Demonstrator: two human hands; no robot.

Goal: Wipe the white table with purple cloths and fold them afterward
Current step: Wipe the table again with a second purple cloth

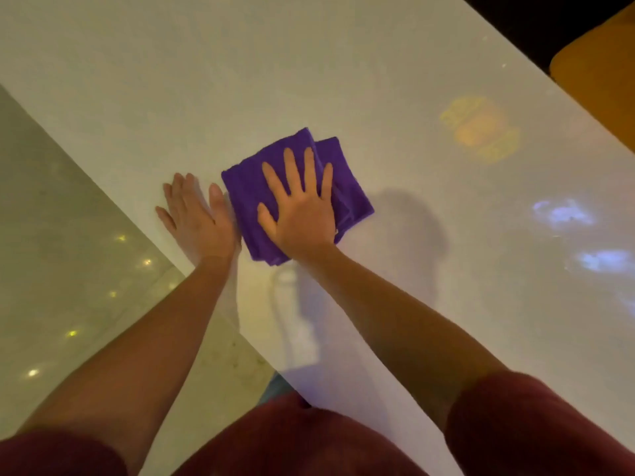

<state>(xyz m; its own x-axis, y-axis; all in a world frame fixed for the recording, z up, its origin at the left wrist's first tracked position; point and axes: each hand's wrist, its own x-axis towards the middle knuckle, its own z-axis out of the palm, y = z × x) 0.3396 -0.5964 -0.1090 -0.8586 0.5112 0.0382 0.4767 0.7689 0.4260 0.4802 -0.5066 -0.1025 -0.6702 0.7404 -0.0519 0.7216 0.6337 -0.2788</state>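
A folded purple cloth (247,194) lies on the glossy white table (412,218) near its left edge. My right hand (299,207) lies flat on top of the cloth, fingers spread, palm pressing down. My left hand (196,214) rests flat on the bare table just left of the cloth, its thumb touching the cloth's left side. The cloth looks like two layers or pieces stacked, with one corner sticking out at the far right; I cannot tell whether it is one cloth or two.
The table's left edge (113,201) runs diagonally; beyond it is a pale tiled floor (51,252). An orange seat (598,70) stands past the table's far right edge. Coloured light reflections show on the tabletop at right.
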